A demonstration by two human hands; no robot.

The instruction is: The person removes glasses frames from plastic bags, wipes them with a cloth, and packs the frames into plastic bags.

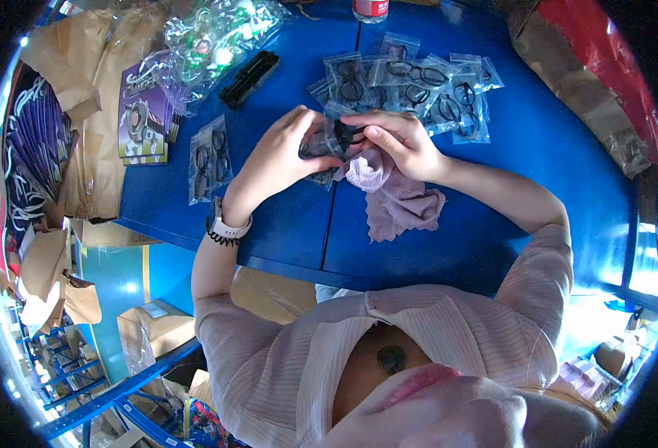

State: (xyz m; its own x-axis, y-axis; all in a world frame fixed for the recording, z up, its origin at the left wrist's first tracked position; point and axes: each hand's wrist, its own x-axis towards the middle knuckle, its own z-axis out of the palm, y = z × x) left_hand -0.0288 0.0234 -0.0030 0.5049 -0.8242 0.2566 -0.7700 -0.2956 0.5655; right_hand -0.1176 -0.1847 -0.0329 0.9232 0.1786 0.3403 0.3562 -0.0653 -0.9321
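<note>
My left hand point(288, 149) is closed around the edge of a clear plastic bag point(317, 143) above the blue table. Facing it, my right hand point(400, 142) pinches a small black item point(350, 134) at the bag's mouth; its full shape is hidden by the fingers. A crumpled pink cloth point(400, 196) hangs below my right hand and touches it. Behind my hands lie several clear bags with black glasses-like frames point(417, 73). Another such bag point(209, 160) rests left of my left wrist.
Purple printed booklets point(142, 119) stand beside brown paper point(94, 149) on the left. A shiny plastic bag point(221, 45) and a black object point(249, 79) lie at the back left. A bottle point(370, 9) stands at the far edge; brown and red packaging point(590, 67) lines the right.
</note>
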